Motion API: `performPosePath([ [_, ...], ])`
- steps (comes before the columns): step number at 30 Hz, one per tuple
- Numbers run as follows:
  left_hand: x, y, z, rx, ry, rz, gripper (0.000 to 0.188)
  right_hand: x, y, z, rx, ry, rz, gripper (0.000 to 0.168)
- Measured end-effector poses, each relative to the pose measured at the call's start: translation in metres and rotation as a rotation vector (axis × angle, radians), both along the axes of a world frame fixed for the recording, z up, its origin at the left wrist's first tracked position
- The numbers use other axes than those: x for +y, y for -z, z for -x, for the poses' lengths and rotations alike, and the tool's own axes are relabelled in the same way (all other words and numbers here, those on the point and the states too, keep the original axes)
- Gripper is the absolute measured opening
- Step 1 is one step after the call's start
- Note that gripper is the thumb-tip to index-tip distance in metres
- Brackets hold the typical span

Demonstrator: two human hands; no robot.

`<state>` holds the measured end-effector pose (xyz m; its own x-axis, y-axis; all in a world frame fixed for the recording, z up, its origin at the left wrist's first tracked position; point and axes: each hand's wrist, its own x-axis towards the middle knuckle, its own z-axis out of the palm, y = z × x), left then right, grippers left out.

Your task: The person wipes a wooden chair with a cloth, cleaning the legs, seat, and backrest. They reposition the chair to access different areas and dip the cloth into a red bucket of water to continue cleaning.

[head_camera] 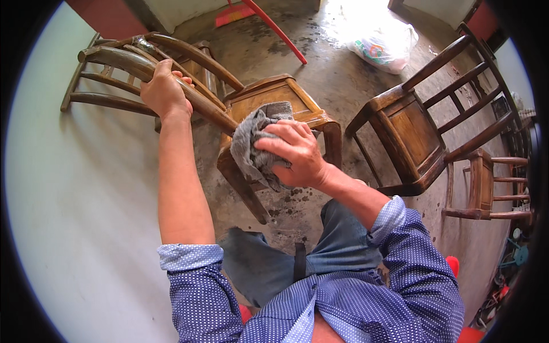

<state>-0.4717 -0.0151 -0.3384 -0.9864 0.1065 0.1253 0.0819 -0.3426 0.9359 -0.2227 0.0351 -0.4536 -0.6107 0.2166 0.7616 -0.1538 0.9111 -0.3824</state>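
A dark wooden chair (pixel 274 92) stands tilted before me, its backrest towards the upper left. My left hand (pixel 168 92) grips a thick rounded post of that backrest. A crumpled grey cloth (pixel 253 145) lies under my right hand (pixel 294 150), which holds it against the near edge of the seat, by the lower end of the post. The cloth hides part of the seat frame. The seat's edge to the right of the cloth looks shiny. One front leg reaches down below the cloth towards the concrete floor.
Another wooden chair (pixel 411 133) is to the right, with one more (pixel 480 184) beyond it. Further chair parts are behind the left backrest, near the pale wall (pixel 85 193). A white plastic bag (pixel 386 47) and a red-handled broom (pixel 279 32) are at the top. The floor has dark wet-looking spots.
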Motion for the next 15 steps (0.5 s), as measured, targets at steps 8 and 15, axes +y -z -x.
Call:
performPosePath([
  [8,0.0,0.005,0.004,-0.001,0.048,0.026,0.032,-0.066,-0.034,0.051,0.172,-0.171,0.436,0.049],
  [15,-0.004,-0.003,-0.004,-0.051,0.026,0.072,0.028,-0.005,-0.02,-0.03,0.006,0.311,0.085,0.054],
])
